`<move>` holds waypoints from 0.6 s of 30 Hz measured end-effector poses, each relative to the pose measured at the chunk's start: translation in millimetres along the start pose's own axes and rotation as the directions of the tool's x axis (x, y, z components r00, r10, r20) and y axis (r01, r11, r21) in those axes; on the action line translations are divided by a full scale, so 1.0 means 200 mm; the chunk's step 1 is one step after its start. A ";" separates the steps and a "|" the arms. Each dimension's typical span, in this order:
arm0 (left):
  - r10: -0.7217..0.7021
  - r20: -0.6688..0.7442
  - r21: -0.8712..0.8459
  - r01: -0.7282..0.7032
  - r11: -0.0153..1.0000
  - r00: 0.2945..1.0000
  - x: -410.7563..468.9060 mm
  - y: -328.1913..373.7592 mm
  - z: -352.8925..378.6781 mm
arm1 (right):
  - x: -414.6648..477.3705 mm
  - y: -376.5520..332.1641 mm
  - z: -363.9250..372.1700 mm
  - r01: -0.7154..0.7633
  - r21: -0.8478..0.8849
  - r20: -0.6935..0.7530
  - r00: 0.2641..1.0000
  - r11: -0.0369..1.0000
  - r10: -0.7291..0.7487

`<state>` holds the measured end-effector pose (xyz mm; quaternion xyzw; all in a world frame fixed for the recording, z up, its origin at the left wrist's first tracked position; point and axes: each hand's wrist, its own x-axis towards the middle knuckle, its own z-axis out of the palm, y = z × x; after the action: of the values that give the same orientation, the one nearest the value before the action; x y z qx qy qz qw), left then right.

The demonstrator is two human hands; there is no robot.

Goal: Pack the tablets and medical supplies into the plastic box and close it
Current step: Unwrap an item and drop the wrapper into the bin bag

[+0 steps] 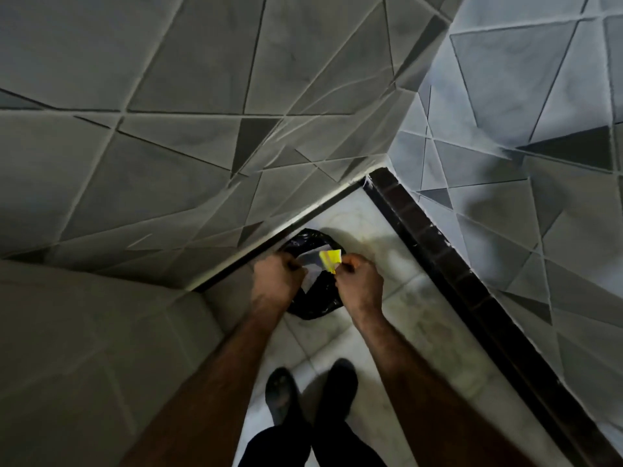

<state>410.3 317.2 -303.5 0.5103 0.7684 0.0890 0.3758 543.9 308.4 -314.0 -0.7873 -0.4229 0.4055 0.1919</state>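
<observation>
Two grips, left hand [277, 279] and right hand [361, 283], pinch yellow-clear wrapper [329, 258] | over bin [305, 239] at 12 o'clock | likely discarding.

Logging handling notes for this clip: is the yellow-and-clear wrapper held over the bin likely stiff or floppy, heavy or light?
Probably floppy: the wrapper creases and folds between the left hand and the right hand. Likely very light, since fingertip pinches alone seem to carry it. Its glossy clear part may be slippery.

Head-worn view, steeply downward, apparently standing height
</observation>
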 end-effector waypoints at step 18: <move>-0.176 0.163 -0.009 0.180 0.984 0.971 0.82 -0.58 0.87 | 0.76 0.64 0.77 -0.075 -0.129 0.092 0.992 0.989 0.088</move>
<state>410.9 360.6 -565.0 0.4403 0.7769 0.0222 0.4495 532.1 353.9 -560.7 -0.7937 -0.4237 0.4238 0.1046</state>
